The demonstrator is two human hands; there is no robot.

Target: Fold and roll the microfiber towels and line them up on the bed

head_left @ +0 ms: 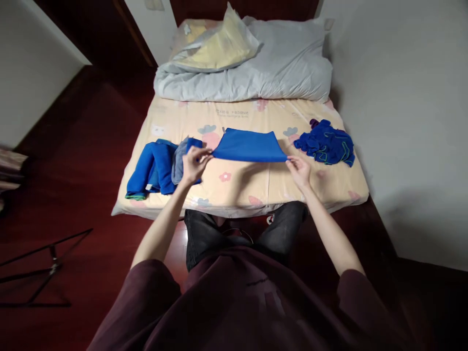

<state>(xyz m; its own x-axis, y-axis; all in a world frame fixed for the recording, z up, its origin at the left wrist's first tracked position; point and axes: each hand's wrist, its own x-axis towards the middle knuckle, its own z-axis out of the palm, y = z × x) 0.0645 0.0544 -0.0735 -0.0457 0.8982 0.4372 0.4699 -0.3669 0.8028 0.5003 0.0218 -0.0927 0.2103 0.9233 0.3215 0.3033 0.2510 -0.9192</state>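
Note:
A blue cloth (250, 145) is stretched between my two hands, its near edge lifted off the bed and casting a shadow below. My left hand (195, 163) pinches its near left corner. At the near right corner, the fingertips of my right hand (299, 170) are closed on the same cloth. Just left of my left hand lie folded blue cloths (153, 165) and a grey-blue cloth (179, 158), partly hidden behind that hand. Beyond my right hand rests a crumpled heap of dark blue cloths (327, 141) with some green edging.
The bed (226, 190) has a patterned peach sheet. A rolled-back pale quilt (241, 80) and a yellow pillow in a clear bag (223, 46) sit at its far end. A wall (409, 122) borders the right side; a black stand's legs (51, 268) stand on the floor at left.

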